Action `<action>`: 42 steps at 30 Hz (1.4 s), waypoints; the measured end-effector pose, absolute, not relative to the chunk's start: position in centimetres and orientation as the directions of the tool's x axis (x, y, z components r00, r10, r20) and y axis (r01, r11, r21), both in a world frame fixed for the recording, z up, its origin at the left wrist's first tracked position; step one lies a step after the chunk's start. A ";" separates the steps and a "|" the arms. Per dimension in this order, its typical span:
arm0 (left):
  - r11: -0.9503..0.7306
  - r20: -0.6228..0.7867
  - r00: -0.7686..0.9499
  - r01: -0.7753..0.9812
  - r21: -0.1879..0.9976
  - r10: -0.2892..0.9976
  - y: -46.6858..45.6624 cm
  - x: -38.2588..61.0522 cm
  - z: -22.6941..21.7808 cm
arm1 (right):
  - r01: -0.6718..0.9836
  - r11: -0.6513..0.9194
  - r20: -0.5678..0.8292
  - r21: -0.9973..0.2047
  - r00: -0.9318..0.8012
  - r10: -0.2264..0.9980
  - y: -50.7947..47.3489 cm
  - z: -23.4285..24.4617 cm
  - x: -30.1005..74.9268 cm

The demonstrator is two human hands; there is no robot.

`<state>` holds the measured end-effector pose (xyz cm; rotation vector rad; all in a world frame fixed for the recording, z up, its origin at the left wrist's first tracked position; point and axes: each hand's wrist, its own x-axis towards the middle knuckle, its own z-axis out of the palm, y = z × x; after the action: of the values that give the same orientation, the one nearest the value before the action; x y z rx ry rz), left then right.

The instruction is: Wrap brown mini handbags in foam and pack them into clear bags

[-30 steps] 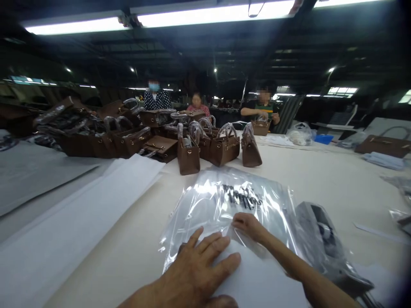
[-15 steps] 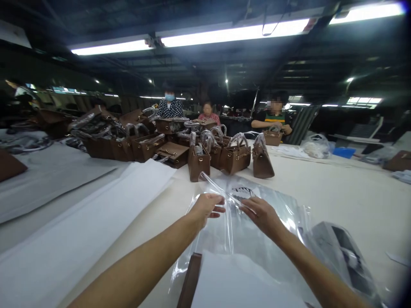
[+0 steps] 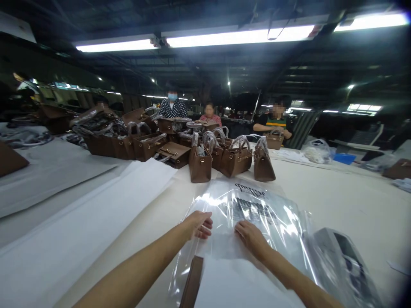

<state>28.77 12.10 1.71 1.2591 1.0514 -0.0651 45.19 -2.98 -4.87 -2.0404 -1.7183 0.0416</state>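
A large clear plastic bag (image 3: pixel 221 244) with dark printed lettering lies spread on the table in front of me. My left hand (image 3: pixel 201 224) is over its left side, fingers loosely curled and apart, with nothing visible in them. On the middle of the film, my right hand (image 3: pixel 253 237) has its fingers bent together, tips at the plastic; the exact pinch is partly hidden. Closest to me, a white sheet (image 3: pixel 237 284) covers most of a brown item, whose narrow brown side (image 3: pixel 192 280) shows at the left.
Several brown handbags (image 3: pixel 201 167) with wrapped handles crowd the far side. White paper sheets (image 3: pixel 96 214) lie at left. A grey boxy object (image 3: pixel 342 252) under plastic stands at right. Across the table, a person (image 3: pixel 276 124) handles a brown bag; two more people are behind the handbags.
The raised, folded film edge has come down and the lettering now lies flatter. Both hands have moved closer to me, the left one also slightly left.
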 end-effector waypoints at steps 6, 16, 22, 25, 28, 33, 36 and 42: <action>0.376 -0.560 0.721 0.426 0.823 0.408 10.4 30.8 3.6 | 0.879 -0.105 0.371 -0.464 0.301 0.878 -0.4 -0.3 45.7; 0.132 -0.219 0.626 0.183 0.974 0.749 10.8 33.6 5.5 | 0.917 -0.181 0.302 -0.355 0.296 0.906 -2.5 2.9 43.8; -0.013 -0.110 0.608 0.194 0.981 0.786 10.7 32.8 6.0 | 0.861 -0.302 0.253 -0.409 0.424 0.869 -2.5 6.5 44.6; -0.069 -0.062 0.720 0.151 0.986 0.691 10.5 31.6 6.6 | 0.814 -0.285 0.258 -0.507 0.459 0.850 -2.5 7.8 45.1; -0.141 -0.015 0.817 0.117 0.983 0.577 10.5 29.7 7.2 | 0.656 -0.151 0.158 -0.740 0.388 0.908 -2.9 8.9 45.4; -0.255 0.017 0.893 0.110 0.961 0.450 11.0 27.2 8.0 | 0.396 -0.111 0.035 -0.912 0.344 0.938 -3.1 10.5 45.7; -0.322 0.010 0.900 0.145 0.936 0.435 11.8 25.8 7.5 | 0.366 -0.119 0.016 -0.923 0.346 0.938 -3.3 11.7 46.9; -0.432 -0.025 0.826 0.321 0.843 0.564 13.0 22.9 5.6 | 0.851 -0.252 0.646 -0.461 0.516 0.563 -3.8 15.8 47.8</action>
<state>22.88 13.01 5.61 2.0551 0.6502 0.3227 47.80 -3.80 15.82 -1.9457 -1.1573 -0.4498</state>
